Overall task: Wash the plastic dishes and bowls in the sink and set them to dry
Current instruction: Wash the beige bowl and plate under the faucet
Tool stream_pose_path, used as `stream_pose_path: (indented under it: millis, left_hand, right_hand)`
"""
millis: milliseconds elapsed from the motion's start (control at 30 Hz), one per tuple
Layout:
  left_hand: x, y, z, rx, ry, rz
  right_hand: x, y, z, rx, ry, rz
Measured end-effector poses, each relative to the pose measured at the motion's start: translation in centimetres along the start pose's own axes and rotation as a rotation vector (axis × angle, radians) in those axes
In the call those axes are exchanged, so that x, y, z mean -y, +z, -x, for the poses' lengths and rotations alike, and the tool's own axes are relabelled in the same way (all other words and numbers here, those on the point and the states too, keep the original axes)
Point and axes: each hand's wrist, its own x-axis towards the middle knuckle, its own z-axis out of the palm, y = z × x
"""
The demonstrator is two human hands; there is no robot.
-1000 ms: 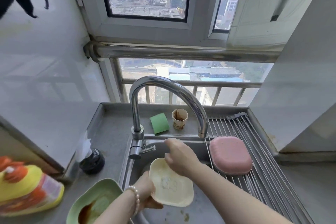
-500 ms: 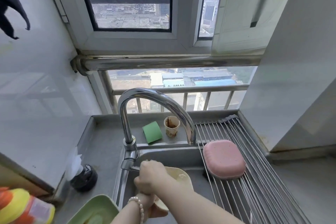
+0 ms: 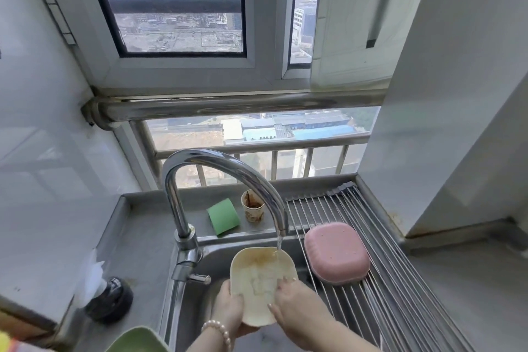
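Water from the faucet (image 3: 225,180) falls onto the far rim of the cream plastic dish (image 3: 261,280), which you hold tilted over the sink (image 3: 205,260) so the brown residue can run off toward you. Your left hand (image 3: 228,314) grips the dish's near-left edge from below to steady it, while your right hand (image 3: 294,311) rests its fingers on the right side of the bowl face, likely to rub it clean. One pink dish (image 3: 337,254) lies upside down on the roll-up drying rack (image 3: 400,280), so it drains. A green dish (image 3: 134,340) waits at the lower left, probably unwashed.
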Motion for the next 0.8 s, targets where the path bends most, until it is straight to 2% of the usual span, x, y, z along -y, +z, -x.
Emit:
stream_pose_path:
  millis: [33, 67, 100, 133, 200, 300, 367, 467, 567, 600, 667, 733, 800]
  left_hand:
    - [0.0, 1.5, 0.7, 0.039, 0.042, -0.003]
    - [-0.1, 2.5, 1.5, 0.053, 0.060, 0.053]
    - [-0.2, 3.4, 1.8, 0.007, 0.055, 0.123]
    - [-0.4, 3.3, 2.1, 0.027, 0.047, 0.173]
    - [-1.1, 3.3, 2.6, 0.054, 0.031, 0.292]
    - [-1.3, 1.9, 1.8, 0.033, 0.082, 0.280]
    - [-1.2, 1.0, 1.0, -0.041, 0.107, 0.181]
    - [-0.6, 2.0, 1.4, 0.022, 0.143, 0.151]
    - [-1.3, 4.0, 3.1, 0.200, 0.007, 0.426]
    - [-1.7, 4.5, 3.4, 0.199, -0.031, 0.524]
    - [-1.2, 4.1, 2.4, 0.111, 0.023, 0.710]
    - [-0.4, 2.1, 1.1, 0.109, 0.079, 0.610]
    - [0.7, 0.5, -0.3, 0.169, 0.070, 0.537]
  right_hand:
    - [0.3, -0.5, -0.3, -0.060, 0.058, 0.025]
    - [0.4, -0.4, -1.1, -0.147, 0.024, 0.095]
    - [0.6, -0.5, -1.8, -0.091, 0.004, 0.056]
    - [1.2, -0.8, -2.1, -0.007, -0.012, 0.001]
    - [2.4, -1.1, -2.3, 0.002, -0.112, -0.048]
    - [2.4, -1.3, -0.5, 0.139, -0.251, -0.180]
    - [0.9, -1.4, 0.2, 0.144, -0.215, -0.149]
    - [-0.6, -2.6, -0.4, 0.064, -0.092, 0.050]
    - [1.4, -2.2, -2.4, -0.004, -0.073, -0.065]
    - [2.2, -1.9, -2.6, 0.000, -0.119, -0.115]
    - [3.2, -1.3, -1.7, 0.072, -0.220, -0.166]
    - [2.6, -1.3, -0.4, 0.161, -0.318, -0.144]
    - [1.2, -1.8, 0.3, 0.167, -0.325, -0.061]
